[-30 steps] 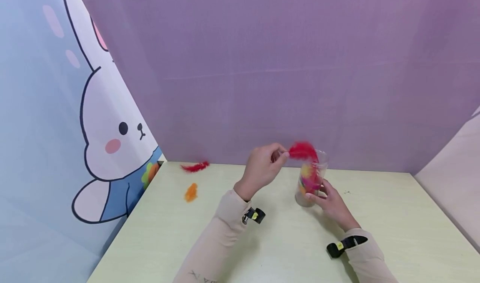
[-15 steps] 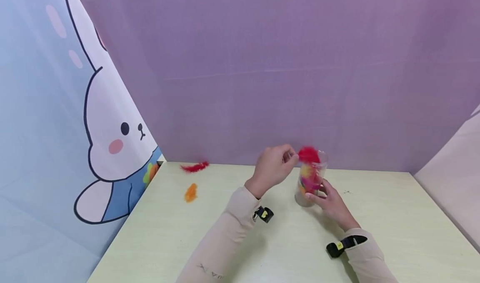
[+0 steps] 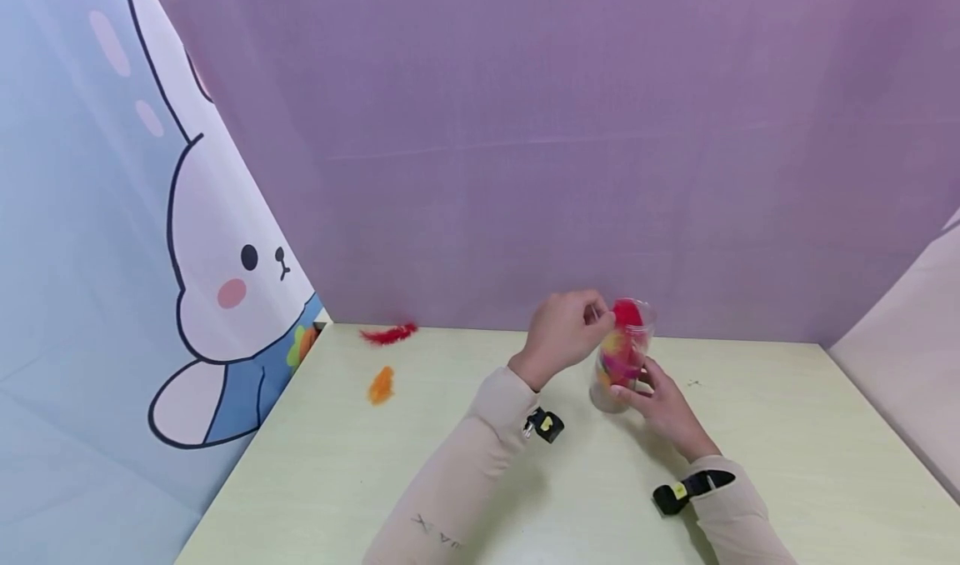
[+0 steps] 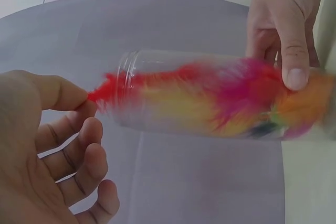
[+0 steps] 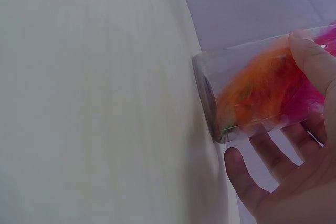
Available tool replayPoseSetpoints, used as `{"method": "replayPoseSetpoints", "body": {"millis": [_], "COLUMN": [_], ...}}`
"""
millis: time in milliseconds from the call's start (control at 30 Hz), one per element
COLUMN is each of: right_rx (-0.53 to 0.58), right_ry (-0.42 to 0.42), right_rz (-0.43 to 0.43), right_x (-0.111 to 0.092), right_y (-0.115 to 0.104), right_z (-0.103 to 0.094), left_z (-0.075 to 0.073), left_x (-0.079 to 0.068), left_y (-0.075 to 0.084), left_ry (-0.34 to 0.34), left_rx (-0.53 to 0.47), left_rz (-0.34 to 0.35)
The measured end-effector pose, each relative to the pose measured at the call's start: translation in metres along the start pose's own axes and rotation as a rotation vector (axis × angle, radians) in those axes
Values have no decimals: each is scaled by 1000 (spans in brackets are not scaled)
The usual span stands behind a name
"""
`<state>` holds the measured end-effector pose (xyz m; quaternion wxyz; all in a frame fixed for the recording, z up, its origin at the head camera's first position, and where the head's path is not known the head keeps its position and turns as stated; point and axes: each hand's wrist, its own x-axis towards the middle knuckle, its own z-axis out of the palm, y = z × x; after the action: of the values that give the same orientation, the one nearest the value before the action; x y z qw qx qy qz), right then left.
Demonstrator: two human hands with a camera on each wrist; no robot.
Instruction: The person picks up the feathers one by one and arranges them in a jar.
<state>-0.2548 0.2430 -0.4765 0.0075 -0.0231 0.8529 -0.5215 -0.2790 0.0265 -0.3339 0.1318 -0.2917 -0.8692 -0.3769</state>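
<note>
A clear plastic cup (image 3: 606, 397) stands upright near the table's back edge, filled with feathers in orange, pink, yellow and red. My right hand (image 3: 667, 408) grips its lower side, thumb in front and fingers round the far side. At the mouth, my left hand (image 3: 566, 330) pinches the tip of a red feather (image 4: 107, 94) between thumb and forefinger. Most of that feather lies inside the cup, as the left wrist view shows. The other left fingers are loosely bent. In the right wrist view orange feathers (image 5: 262, 90) press against the cup's wall close to its base.
On the pale table (image 3: 315, 482), a dark red feather (image 3: 389, 334) lies at the back left, with an orange feather (image 3: 381, 385) in front of it. A purple cloth (image 3: 525, 173) hangs behind the table; a rabbit-print cloth (image 3: 217, 298) hangs at the left.
My left hand has moved right to the cup's mouth, and the red feather has gone from above the rim to mostly inside. My right hand and the cup have stayed put.
</note>
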Motion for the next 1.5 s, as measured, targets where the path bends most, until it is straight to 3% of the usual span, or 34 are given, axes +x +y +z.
{"method": "replayPoseSetpoints", "body": {"millis": [367, 1033, 1500], "right_rx": [14, 18, 14], "right_ry": [-4, 6, 5], "right_rz": [-1, -48, -41], "right_x": [-1, -2, -5], "right_y": [-3, -2, -6], "right_z": [1, 3, 2], "left_z": [10, 15, 15], "left_x": [7, 14, 9], "left_y": [2, 1, -6], "left_ry": [-17, 3, 57], "left_rx": [-24, -201, -246], "left_rz": [-61, -289, -256]}}
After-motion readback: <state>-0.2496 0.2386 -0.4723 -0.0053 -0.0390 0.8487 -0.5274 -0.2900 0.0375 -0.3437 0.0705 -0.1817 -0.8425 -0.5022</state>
